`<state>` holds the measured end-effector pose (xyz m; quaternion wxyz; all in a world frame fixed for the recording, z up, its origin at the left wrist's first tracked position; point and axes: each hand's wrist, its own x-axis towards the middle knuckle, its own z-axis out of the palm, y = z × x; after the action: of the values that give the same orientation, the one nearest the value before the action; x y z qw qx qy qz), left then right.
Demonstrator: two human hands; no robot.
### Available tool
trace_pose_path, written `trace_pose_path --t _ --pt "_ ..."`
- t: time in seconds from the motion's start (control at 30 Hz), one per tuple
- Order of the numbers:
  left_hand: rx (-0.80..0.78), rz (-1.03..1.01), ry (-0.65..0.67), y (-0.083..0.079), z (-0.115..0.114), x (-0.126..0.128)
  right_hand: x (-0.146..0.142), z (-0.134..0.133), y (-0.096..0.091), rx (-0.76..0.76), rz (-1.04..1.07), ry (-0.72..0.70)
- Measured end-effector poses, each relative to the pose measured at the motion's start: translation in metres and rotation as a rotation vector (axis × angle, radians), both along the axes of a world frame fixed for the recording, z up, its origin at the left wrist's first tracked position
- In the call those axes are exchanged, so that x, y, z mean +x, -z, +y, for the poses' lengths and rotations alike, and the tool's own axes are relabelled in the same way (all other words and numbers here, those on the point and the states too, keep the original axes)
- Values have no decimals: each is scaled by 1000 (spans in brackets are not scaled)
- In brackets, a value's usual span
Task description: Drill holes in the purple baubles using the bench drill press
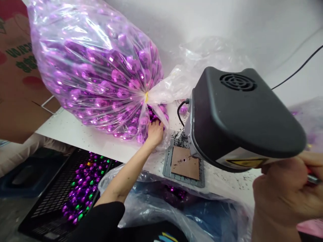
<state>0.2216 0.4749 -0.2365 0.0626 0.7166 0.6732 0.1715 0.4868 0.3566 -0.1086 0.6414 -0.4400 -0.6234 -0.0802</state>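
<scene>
My left hand (155, 132) reaches into a gap below the tied neck of a big clear plastic bag (88, 30). Shiny purple faceted balls (101, 84) fill the bag. The fingers are bent and their tips are hidden among the balls, so what they grip does not show. On the right, my right hand (282, 191) is closed around a red-and-metal handle (313, 174), partly hidden, beside the black machine head (252, 111). Below and left of that head, a brown square plate (185, 163) with a small dark hole rests on a grey base (168, 168).
A black crate (47, 198) at lower left holds purple and green shiny pieces (83, 188). Clear plastic (151, 211) drapes over the table's front edge. A cardboard box (17, 84) stands at left. Dark bits litter the white table (234, 183); a cable (300, 70) runs right.
</scene>
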Motion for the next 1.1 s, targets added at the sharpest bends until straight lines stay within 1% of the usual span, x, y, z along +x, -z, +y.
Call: trace_pose_path --t 0.03,0.1,0.13,0.2,0.27,0.33,0.4,0.47,0.53,0.63,0.73,0.83,0.97,1.1 --pt "-5 -5 22 0 1 -2 -1 0 0 24 -15 30" --pt "22 -86 49 -3 -6 -7 -1 0 0 34 -33 91" --pt "40 -168 60 -6 -13 -11 -1 -1 0 18 -27 117" --pt "45 -438 90 -16 -34 -19 0 -1 2 7 -22 144" --pt "-53 -781 123 -27 -58 -25 1 0 2 39 -10 165" --pt "-226 -1091 148 -33 -83 -25 0 4 -1 33 6 195" --pt "-380 -1310 164 -34 -103 -19 -2 11 -8 -11 6 199" --pt "-447 -1435 190 -29 -116 -7 -5 21 -16 -45 9 180" --pt "-455 -1461 203 -22 -123 6 -7 33 -24 -73 26 139" --pt "-468 -1334 195 -11 -126 22 -9 46 -31 -114 70 83" --pt "-469 -1228 197 0 -125 31 -9 49 -31 -142 85 80" --pt "-424 -1231 220 8 -124 34 -9 47 -32 -151 80 76" --pt "-385 -1138 239 12 -122 37 -11 44 -34 -158 81 64" --pt "-389 -1033 242 12 -119 40 -13 43 -35 -160 65 75"
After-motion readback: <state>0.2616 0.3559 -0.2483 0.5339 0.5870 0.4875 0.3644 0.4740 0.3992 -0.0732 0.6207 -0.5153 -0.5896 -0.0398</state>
